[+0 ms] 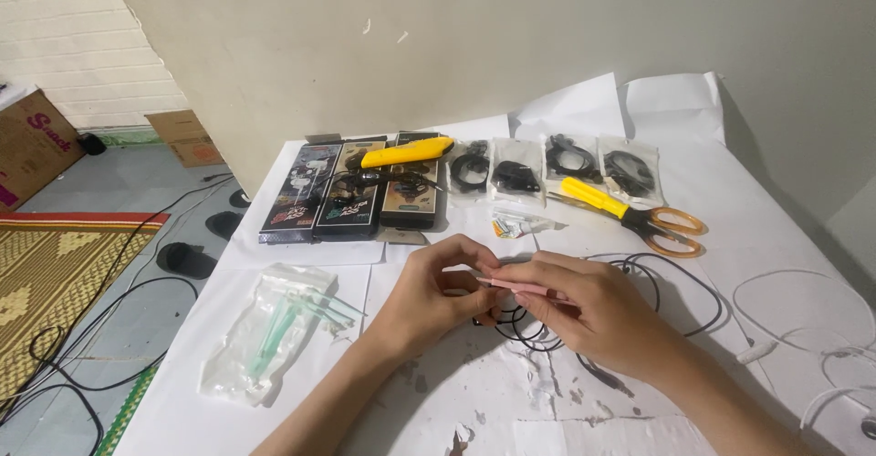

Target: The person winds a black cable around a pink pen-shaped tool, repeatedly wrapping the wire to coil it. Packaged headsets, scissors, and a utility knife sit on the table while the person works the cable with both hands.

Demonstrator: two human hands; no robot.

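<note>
The fingers of the left hand point(436, 293) are bent in and pinched together on something small and dark, too small to tell what it is. The right hand point(584, 303) has its fingers closed on a thin pink stick point(516, 286), and the stick's tip points at the left fingertips. The two hands meet in the middle of the table, right above a coil of black cable point(639, 278) that lies under them and loops out to the right. The table is covered with white paper point(693, 127), which has dark marks and scrapes near the person's arms. To the left of the hands lies a clear plastic bag point(265, 333) with green and white sticks inside. Farther back sit three dark flat boxes point(351, 191) side by side, with a yellow cutter knife point(406, 152) on top of them. Next to the boxes is a row of small clear bags with black cables point(547, 166) in them. Scissors point(639, 214) with a yellow sleeve and orange handles lie just in front of those bags. A white cable point(803, 328) curls at the right edge of the table.
</note>
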